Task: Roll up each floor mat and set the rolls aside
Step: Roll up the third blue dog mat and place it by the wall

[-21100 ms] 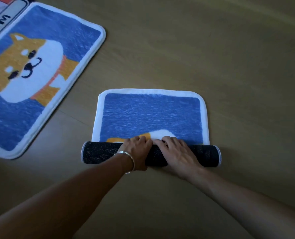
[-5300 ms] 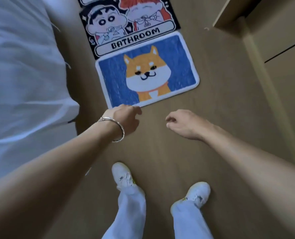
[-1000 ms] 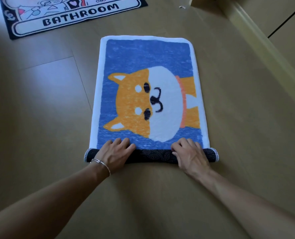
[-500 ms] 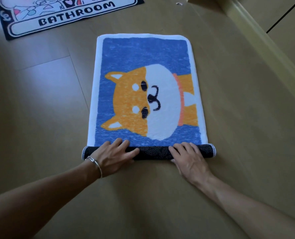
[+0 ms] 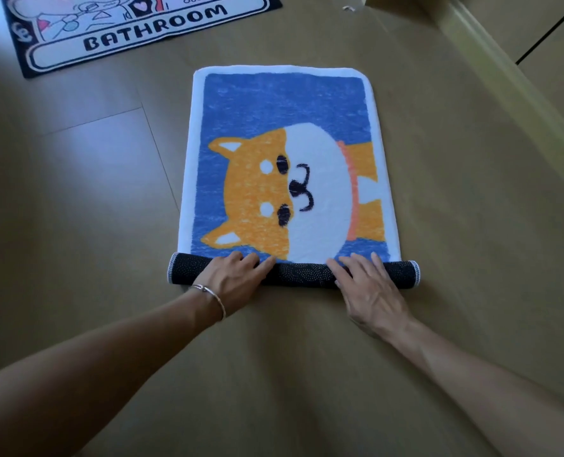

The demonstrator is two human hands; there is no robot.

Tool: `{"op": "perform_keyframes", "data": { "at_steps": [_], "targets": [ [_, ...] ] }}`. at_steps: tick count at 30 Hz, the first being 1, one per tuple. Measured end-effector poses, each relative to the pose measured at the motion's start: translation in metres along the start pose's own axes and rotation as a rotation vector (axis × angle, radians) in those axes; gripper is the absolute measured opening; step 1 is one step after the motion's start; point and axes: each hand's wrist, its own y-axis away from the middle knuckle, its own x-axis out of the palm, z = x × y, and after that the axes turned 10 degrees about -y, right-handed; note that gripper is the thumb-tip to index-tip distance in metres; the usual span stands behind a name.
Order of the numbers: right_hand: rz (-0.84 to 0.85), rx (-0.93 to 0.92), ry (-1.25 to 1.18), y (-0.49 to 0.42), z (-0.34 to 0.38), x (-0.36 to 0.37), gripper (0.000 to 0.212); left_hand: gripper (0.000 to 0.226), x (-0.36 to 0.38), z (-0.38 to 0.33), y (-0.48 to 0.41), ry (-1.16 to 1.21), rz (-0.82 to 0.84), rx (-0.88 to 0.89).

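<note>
Fingers lie straight and slightly spread, pressing down on the dark roll: left hand near its left end, right hand toward its right. In the last half second the roll has crept up the dog mat, which lies in the middle of the floor. Most of it remains unrolled, and the BATHROOM mat is untouched.

Bathroom mat: beyond the dog mat, cut off by the top edge.
Roll: dog mat's near end, partly covered by left hand and right hand.
Pale scrap: beyond the dog mat, too small to identify.
</note>
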Motion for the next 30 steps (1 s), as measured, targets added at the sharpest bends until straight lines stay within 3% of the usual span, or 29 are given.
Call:
{"op": "perform_keyframes", "data": {
  "at_steps": [3, 6, 10, 14, 20, 23, 30],
  "targets": [
    [0.027, 0.031, 0.049, -0.004, 0.010, 0.000, 0.057, 0.040, -0.004, 0.006, -0.009, 0.074, 0.039, -0.048],
    [0.161, 0.106, 0.089, -0.011, 0.019, 0.000, 0.092, 0.039, -0.005, 0.009, -0.015, 0.124, 0.066, -0.057],
    [0.271, 0.154, 0.130, -0.027, 0.015, -0.004, 0.083, 0.047, -0.007, 0.004, -0.018, 0.140, 0.077, -0.119],
    [0.309, 0.181, 0.111, -0.049, 0.012, -0.007, 0.088, 0.053, -0.008, -0.007, -0.022, -0.062, 0.047, -0.185],
    [0.375, 0.191, 0.105, -0.063, 0.009, -0.010, 0.094, 0.066, 0.006, -0.007, -0.022, -0.024, -0.132, -0.005],
    [0.363, 0.178, 0.089, -0.066, 0.008, -0.013, 0.094, 0.075, 0.007, -0.003, -0.024, -0.091, 0.007, 0.035],
    [0.160, 0.051, 0.213, -0.051, 0.007, -0.009, 0.075, 0.076, -0.006, -0.011, -0.048, -0.186, 0.112, -0.111]
  ]
}}
